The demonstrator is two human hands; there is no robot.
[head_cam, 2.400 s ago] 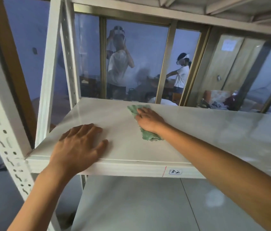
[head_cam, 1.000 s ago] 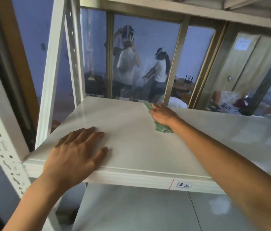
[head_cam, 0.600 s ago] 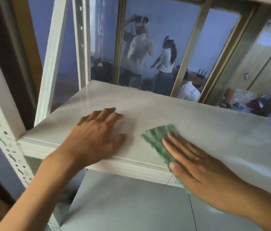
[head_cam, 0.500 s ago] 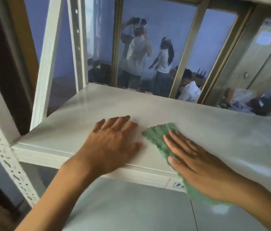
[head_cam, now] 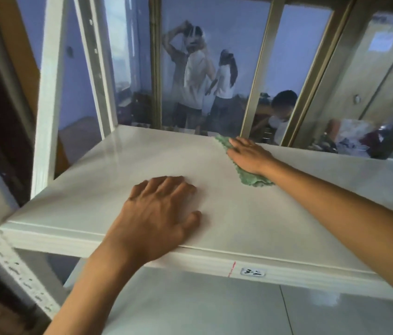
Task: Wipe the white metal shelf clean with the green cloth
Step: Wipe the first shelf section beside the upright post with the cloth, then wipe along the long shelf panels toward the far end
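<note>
The white metal shelf (head_cam: 108, 180) spreads across the middle of the head view, with a small label on its front lip. My right hand (head_cam: 248, 157) lies flat on the green cloth (head_cam: 251, 177) near the shelf's back edge, fingers straight, pressing it down. The cloth shows at my fingertips and beneath my wrist. My left hand (head_cam: 156, 218) rests palm down on the shelf near the front edge, fingers spread, holding nothing.
White perforated uprights (head_cam: 48, 93) stand at the left. A lower shelf (head_cam: 190, 308) lies below. Behind the shelf is a glass partition with gold frames (head_cam: 258, 68); several people are visible beyond it.
My right hand has pushed the cloth from the front edge to the back edge of the shelf. My left hand stays flat near the front.
</note>
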